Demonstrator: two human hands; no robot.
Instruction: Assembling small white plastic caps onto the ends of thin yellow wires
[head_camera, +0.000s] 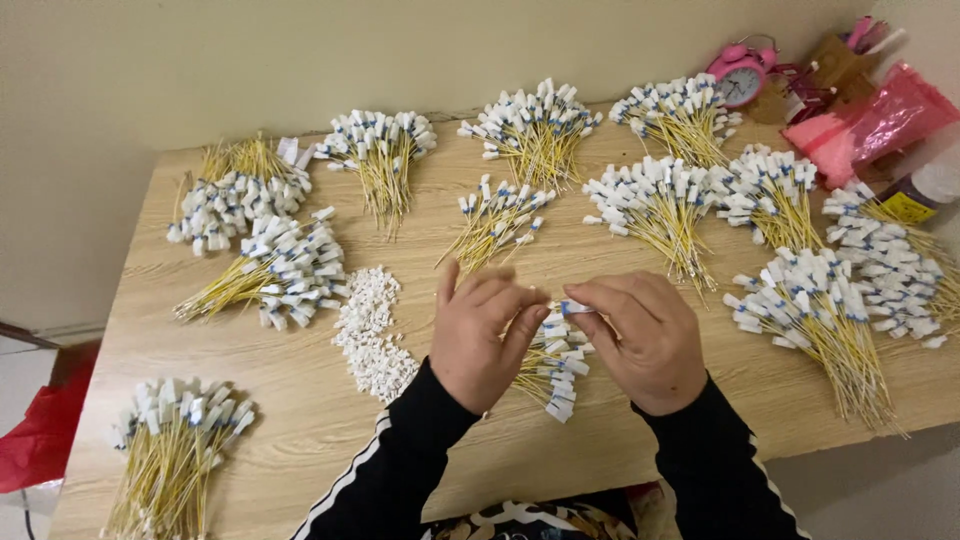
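Note:
My left hand (482, 332) and my right hand (640, 340) meet over the middle of a wooden table (300, 400). Between their fingertips sits one small white connector (574, 307) on a thin yellow cable. My right hand pinches it; my left hand's fingers are curled at its other side. Under both hands lies a small bundle of yellow cables with white and blue ends (556, 372). A heap of loose white caps (372, 332) lies just left of my left hand. Both arms wear black sleeves with white stripes.
Many bundles of the same yellow cables are spread across the table, such as one at the front left (175, 440) and one at the right (825, 310). A pink alarm clock (740, 72) and pink bags (865, 125) stand at the back right.

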